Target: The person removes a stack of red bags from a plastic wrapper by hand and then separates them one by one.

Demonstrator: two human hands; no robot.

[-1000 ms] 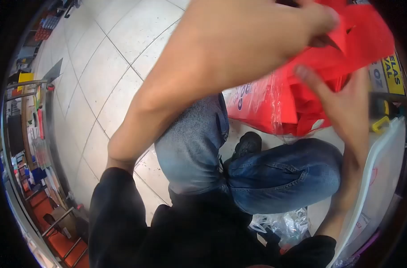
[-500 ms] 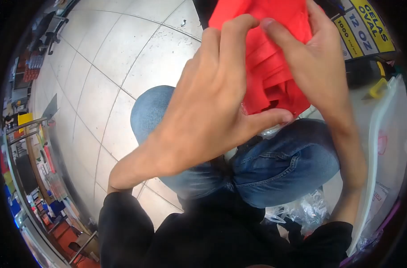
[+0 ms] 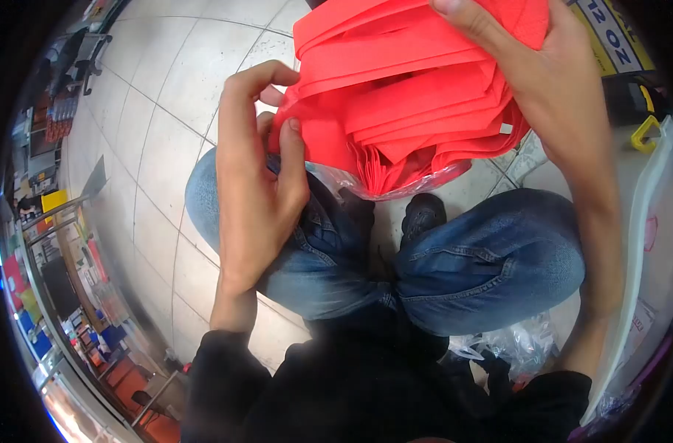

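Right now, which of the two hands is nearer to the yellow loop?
The right hand, at the right side of the red cloth, is nearer to the yellow loop; the left hand is at the cloth's left edge.

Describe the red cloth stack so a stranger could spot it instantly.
Find the blue jeans over pale floor tiles. Just above them in view, between the left hand and right hand, is the red cloth stack. Its bright red layered folds set it apart from both.

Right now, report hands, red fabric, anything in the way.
Folded red fabric: left hand pinching left edge, right hand gripping right side. Clear plastic along fabric's lower edge, covering neither hand.
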